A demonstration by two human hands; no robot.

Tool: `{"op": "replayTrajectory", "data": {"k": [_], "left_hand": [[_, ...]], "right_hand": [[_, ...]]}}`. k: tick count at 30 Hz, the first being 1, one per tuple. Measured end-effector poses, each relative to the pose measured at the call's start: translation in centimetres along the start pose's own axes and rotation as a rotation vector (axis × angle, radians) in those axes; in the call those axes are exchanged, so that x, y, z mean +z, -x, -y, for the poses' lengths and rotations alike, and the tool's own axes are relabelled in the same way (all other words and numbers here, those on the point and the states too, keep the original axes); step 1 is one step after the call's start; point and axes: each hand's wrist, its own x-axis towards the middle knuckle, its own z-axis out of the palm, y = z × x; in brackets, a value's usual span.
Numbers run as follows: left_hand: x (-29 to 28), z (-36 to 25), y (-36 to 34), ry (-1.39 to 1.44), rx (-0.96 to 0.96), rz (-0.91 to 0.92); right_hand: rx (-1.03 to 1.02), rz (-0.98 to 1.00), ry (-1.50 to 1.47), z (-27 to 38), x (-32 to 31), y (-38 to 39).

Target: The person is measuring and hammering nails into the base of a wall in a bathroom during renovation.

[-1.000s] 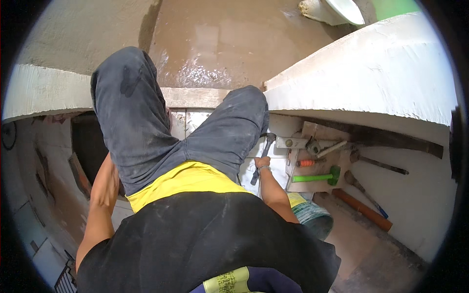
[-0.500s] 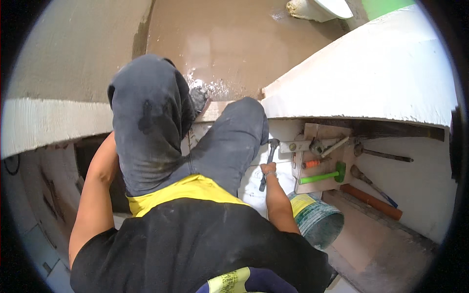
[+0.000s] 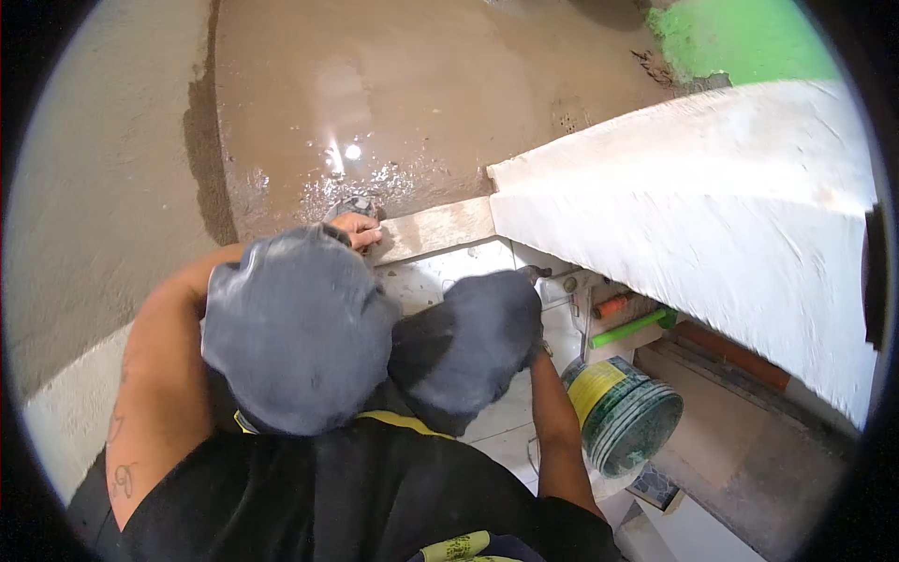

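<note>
My left hand (image 3: 361, 231) reaches around my grey-trousered left knee (image 3: 300, 328) to the pale threshold strip (image 3: 431, 228), its fingers curled beside a mottled grey item (image 3: 351, 208) at the wet cement's edge. What those fingers hold is hidden. My right hand (image 3: 541, 348) is mostly hidden behind my right knee (image 3: 473, 347); only its wrist shows clearly. A dark hammer head (image 3: 536, 273) shows just beyond that knee. On the right lie a green-handled mallet (image 3: 623, 332) and an orange-gripped tool (image 3: 611, 304) on a board.
Wet brown cement (image 3: 393, 103) covers the floor ahead. A white low wall (image 3: 702, 215) overhangs the tools. A green surface (image 3: 740, 37) is at the top right. A plastic bucket (image 3: 623, 421) with a yellow band stands on the right, near my forearm.
My left hand has come up from beside my thigh to the threshold. My knees have lowered in the view and my right hand, earlier on the hammer, is now mostly hidden.
</note>
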Motion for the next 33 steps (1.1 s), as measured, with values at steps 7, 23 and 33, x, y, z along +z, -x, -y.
{"op": "replayTrajectory", "data": {"k": [7, 23, 33], "left_hand": [[0.9, 3.4, -1.1, -0.195, 0.153, -0.101], [-0.5, -9.0, 6.8, 0.131, -0.064, 0.071], [-0.9, 5.8, -1.7, 0.257, 0.127, 0.026]], "right_hand": [[-0.042, 0.291, -0.007, 4.9, -8.0, 4.6], [-0.038, 0.378, 0.117, 3.9, -6.8, 4.6], [-0.176, 0.288, 0.22, 1.8, -5.2, 4.2]]}}
